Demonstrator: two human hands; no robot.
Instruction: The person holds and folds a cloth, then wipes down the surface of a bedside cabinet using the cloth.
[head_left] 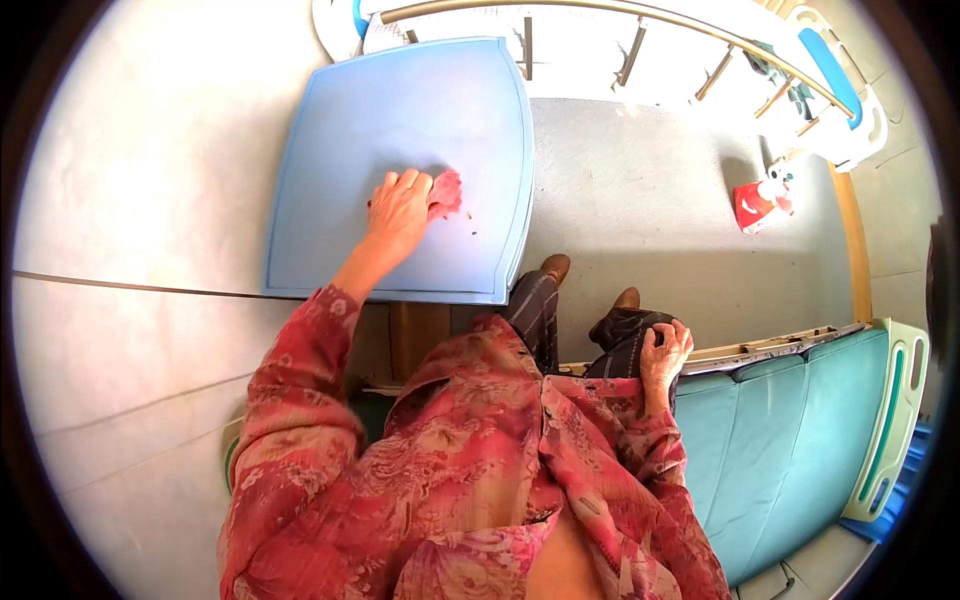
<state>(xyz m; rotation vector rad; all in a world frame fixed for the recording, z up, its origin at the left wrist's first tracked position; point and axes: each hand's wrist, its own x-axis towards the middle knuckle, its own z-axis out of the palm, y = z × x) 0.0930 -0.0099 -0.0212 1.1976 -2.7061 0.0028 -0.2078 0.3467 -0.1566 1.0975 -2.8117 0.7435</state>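
My left hand point(399, 212) is closed on a crumpled pink cloth point(446, 194), pressed against the top of a light blue table point(390, 110). The cloth sticks out on the right side of the fingers; the part under the palm is hidden. A few small dark crumbs point(473, 232) lie just right of the cloth. My right hand point(664, 352) rests over my right knee, in dark striped trousers, with its fingers loosely bent and a gap beside the thumb. Nothing shows in it.
Ahead stands a bed with a metal side rail point(630, 50). A red and white bag point(757, 207) sits on the grey floor point(640, 180) at the right. Beside me is a bed with a teal mattress point(790, 430) and a pale end board point(885, 420). A white wall runs along the left.
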